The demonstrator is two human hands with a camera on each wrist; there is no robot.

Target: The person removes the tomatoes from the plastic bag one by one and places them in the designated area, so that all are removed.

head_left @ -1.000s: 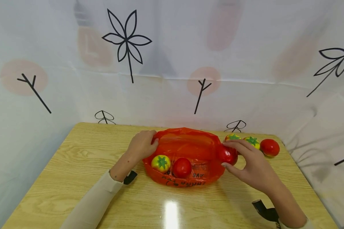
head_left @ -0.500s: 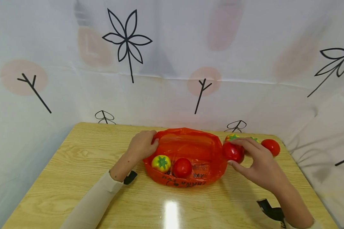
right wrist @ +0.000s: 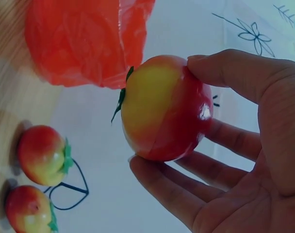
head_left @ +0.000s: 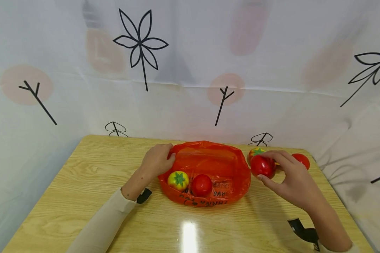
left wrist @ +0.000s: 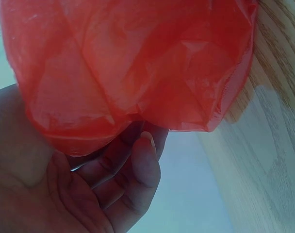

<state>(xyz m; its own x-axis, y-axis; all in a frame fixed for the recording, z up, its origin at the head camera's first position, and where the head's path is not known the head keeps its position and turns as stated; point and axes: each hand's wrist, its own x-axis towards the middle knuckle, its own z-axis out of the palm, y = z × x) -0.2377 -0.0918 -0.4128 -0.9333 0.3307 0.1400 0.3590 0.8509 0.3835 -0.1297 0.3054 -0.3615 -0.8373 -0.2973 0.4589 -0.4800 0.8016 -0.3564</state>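
Right hand (head_left: 292,179) holding red-yellow fruit (head_left: 262,166), fingers (right wrist: 169,190) curled round it, just right of red bag (head_left: 206,157). Left hand (head_left: 156,160) pinching bag's edge. Step: apparently unloading. Next: probably lower fruit onto table (head_left: 228,228) near other fruit (right wrist: 40,151), release.

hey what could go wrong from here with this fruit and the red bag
The right hand holds the smooth round fruit by thumb and fingertips, so it might slip. The left hand grips only one side of the red bag; the opposite side, unheld, could fold inward. The loose red fruit near the far right corner of the table might roll if bumped.
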